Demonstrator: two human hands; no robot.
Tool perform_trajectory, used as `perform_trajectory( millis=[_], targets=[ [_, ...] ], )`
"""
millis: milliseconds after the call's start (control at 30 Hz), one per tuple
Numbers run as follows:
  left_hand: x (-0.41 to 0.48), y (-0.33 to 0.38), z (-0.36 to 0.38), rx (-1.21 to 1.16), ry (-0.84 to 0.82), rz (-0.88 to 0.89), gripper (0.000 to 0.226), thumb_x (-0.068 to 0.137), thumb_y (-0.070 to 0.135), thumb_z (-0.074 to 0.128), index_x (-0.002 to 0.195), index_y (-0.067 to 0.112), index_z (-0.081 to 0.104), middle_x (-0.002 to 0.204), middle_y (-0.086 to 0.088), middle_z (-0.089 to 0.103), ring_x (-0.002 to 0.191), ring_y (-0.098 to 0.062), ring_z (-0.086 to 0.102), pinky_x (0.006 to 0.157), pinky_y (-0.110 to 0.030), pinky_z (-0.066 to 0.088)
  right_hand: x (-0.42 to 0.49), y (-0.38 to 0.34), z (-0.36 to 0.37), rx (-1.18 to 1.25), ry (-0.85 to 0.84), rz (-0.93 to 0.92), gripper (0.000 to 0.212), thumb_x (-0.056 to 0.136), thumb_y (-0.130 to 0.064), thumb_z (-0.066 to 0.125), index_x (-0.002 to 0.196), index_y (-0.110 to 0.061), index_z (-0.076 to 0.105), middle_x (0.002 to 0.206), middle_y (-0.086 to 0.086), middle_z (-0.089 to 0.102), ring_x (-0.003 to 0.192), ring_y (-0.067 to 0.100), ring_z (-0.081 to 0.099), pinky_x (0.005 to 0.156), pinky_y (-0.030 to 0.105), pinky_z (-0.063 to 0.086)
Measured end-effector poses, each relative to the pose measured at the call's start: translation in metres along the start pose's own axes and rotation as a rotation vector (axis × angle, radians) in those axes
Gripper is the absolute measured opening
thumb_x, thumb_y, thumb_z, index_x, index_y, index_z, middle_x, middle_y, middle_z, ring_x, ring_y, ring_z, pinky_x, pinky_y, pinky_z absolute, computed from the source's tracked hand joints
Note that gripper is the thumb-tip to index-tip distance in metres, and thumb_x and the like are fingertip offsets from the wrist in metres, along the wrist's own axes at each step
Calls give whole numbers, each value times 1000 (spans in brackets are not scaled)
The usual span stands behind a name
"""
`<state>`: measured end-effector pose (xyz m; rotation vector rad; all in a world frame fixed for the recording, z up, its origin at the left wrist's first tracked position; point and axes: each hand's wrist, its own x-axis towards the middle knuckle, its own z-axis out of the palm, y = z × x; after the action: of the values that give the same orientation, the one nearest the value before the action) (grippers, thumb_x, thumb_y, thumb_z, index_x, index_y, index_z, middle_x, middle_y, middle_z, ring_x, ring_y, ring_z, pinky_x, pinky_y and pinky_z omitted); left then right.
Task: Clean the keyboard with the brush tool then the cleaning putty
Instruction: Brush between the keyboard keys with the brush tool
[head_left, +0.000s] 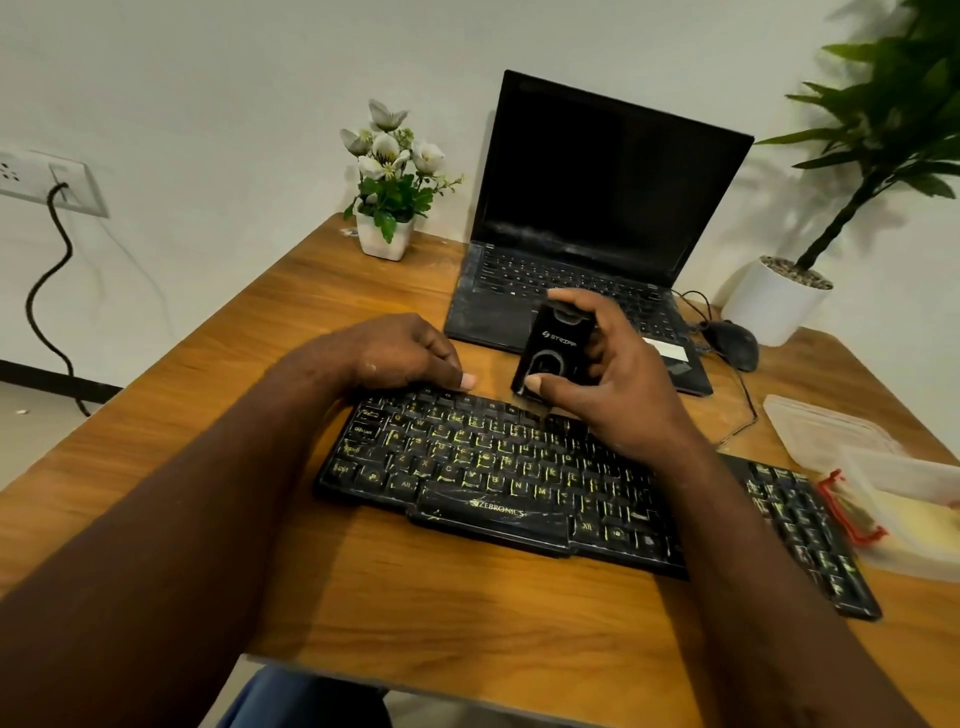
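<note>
— Fingers (602, 338), right hand (623, 384)?
— Clamped round brush tool (550, 348), upright; bristles seemingly touching keyboard (493, 467) top row.
— Left hand (405, 353)?
— Curled, holding nothing; thumb at keyboard's far edge.

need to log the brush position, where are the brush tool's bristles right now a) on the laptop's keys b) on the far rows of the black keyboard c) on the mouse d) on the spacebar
b: the brush tool, held in the right hand, has its bristles down on the far key rows of the keyboard.
</note>
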<state>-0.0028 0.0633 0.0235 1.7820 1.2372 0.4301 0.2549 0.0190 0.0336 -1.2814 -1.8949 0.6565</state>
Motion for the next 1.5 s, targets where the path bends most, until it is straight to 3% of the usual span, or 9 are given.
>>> perform_trajectory(
  millis=[133, 267, 433, 567, 733, 967, 1100, 1300, 1500],
  targets=[
    [1, 1, 1, 16, -12, -6, 25, 84, 44, 79, 83, 20, 80, 82, -1, 77, 73, -12, 69, 82, -35, 53, 0, -5, 10, 34, -93, -46, 82, 80, -12, 86, 143, -44, 46, 121, -13, 61, 105, 8, 68, 84, 32, 63],
    [1, 0, 1, 4, -13, -13, 31, 81, 45, 81, 85, 14, 79, 83, -7, 76, 73, -14, 66, 79, -35, 51, 5, -1, 6, -211, 66, 1, 85, 81, -21, 86, 145, -49, 39, 124, -9, 64, 104, 9, 68, 83, 30, 63],
    [2, -1, 1, -17, -21, -3, 31, 80, 44, 82, 83, 14, 79, 82, -10, 75, 70, -19, 62, 76, -37, 49, -6, 0, -2, 41, -58, -21, 81, 80, -11, 86, 142, -45, 46, 121, -11, 62, 101, 4, 69, 78, 26, 62],
    [3, -1, 1, -25, -24, -14, 33, 78, 46, 83, 82, 14, 78, 80, -7, 74, 71, -20, 62, 77, -37, 49, 0, 4, -4, -227, 41, 12, 84, 80, -19, 87, 142, -52, 40, 122, -11, 64, 100, 8, 69, 78, 23, 60],
    [2, 0, 2, -13, -13, -8, 29, 81, 44, 81, 80, 15, 78, 81, -6, 75, 72, -17, 65, 79, -36, 50, -6, 4, -14, 74, -47, -9, 79, 80, -10, 86, 139, -45, 48, 117, -10, 62, 101, 8, 69, 79, 28, 62],
    [4, -1, 1, -11, -9, -19, 21, 86, 37, 81, 78, 17, 78, 79, -5, 75, 68, -13, 65, 79, -36, 51, -3, 5, -10, -203, 34, -19, 84, 80, -21, 86, 144, -49, 39, 123, -14, 60, 103, 9, 69, 81, 29, 63],
    [4, 0, 2, -14, -14, -16, 27, 82, 42, 81, 79, 15, 78, 77, -3, 74, 67, -12, 65, 78, -36, 50, -6, 4, -18, 40, -56, -16, 81, 80, -13, 86, 141, -46, 46, 120, -11, 62, 102, 6, 69, 80, 28, 62],
    [4, 1, 2, -17, -20, -20, 31, 81, 42, 81, 82, 11, 77, 75, -2, 73, 64, -10, 64, 76, -34, 50, -4, 9, -16, -237, 31, -4, 84, 80, -22, 87, 142, -51, 40, 110, -20, 60, 100, 8, 69, 82, 29, 62],
    [4, -1, 1, -21, -15, -28, 28, 82, 40, 82, 81, 13, 78, 76, -4, 74, 64, -13, 64, 75, -33, 52, -10, 9, -16, -23, -36, -47, 83, 81, -13, 87, 144, -46, 45, 122, -11, 62, 99, 5, 70, 76, 22, 61]
  ],
)
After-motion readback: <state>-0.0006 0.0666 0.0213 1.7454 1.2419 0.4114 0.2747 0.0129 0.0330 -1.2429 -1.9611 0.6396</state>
